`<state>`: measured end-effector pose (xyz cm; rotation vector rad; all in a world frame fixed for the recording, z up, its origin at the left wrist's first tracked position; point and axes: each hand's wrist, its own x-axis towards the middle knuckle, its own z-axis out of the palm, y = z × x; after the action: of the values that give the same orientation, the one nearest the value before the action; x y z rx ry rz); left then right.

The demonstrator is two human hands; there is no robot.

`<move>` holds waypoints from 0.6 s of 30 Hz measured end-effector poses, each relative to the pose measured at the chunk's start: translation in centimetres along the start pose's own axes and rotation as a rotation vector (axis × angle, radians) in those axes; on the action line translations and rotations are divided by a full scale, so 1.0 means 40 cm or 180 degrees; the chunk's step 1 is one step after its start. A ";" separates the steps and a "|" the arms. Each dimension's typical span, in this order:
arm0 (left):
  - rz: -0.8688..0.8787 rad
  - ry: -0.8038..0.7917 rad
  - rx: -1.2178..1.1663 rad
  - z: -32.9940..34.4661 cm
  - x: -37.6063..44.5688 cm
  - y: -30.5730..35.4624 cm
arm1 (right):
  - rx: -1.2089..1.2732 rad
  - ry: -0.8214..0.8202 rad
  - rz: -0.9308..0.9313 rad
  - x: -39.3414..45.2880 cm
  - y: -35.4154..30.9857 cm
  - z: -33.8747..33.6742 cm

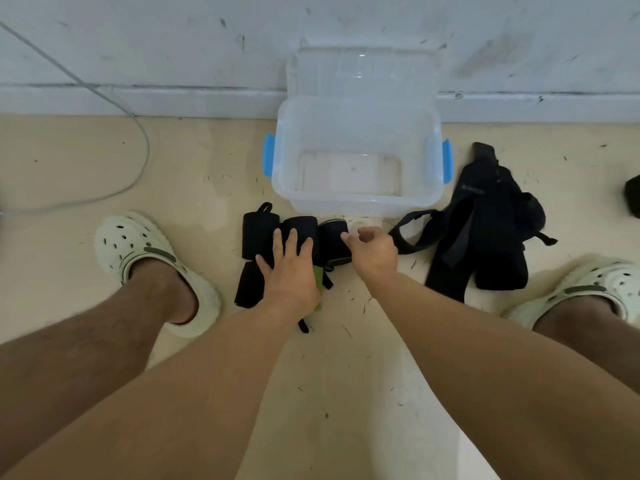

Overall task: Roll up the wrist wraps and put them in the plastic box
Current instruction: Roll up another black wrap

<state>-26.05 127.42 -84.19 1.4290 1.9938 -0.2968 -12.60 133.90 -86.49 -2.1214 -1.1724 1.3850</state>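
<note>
Beige floor by a scuffed wall: rolled wrist wraps (277, 237) lie in a row running 9 to 3, plastic box (356, 161) at 12. My left hand (291, 268) presses flat, fingers straight, on the middle roll; my right hand (372, 249), loosely curled, touches the right-end roll and holds nothing.

Counts only. One clear box (356, 202) with two blue latches, left latch (268, 154) and right latch (447, 161). One clear lid (360, 69) standing behind it. Three rolled wraps in a row: left roll (258, 233), middle roll (300, 227), right roll (332, 242). One flat black wrap (248, 289) near them. One heap of unrolled wraps (485, 223); number in it can't be told. Two hands: left hand (291, 271), right hand (374, 251). Two pale clogs: left clog (138, 244), right clog (595, 282). One grey cable (138, 133). One dark item (633, 199) cut off at right edge.
</note>
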 end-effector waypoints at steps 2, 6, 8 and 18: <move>0.0128 0.0090 -0.0029 0.001 -0.007 0.032 | -0.0197 0.0237 -0.0243 -0.006 0.006 -0.033; 0.0321 0.0108 -0.0193 -0.001 -0.026 0.100 | -0.1113 0.0987 -0.1030 -0.012 0.043 -0.118; 0.0408 0.0114 -0.0270 -0.001 -0.037 0.128 | -0.1720 0.1245 -0.1571 -0.003 0.075 -0.163; 0.0943 0.0032 -0.0408 -0.004 -0.108 0.196 | -0.2121 0.0255 -0.0469 0.029 0.140 -0.328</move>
<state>-18.21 127.21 -79.92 1.6168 1.7433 -0.0309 1.60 133.35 -84.84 -2.4030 -1.9085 0.9057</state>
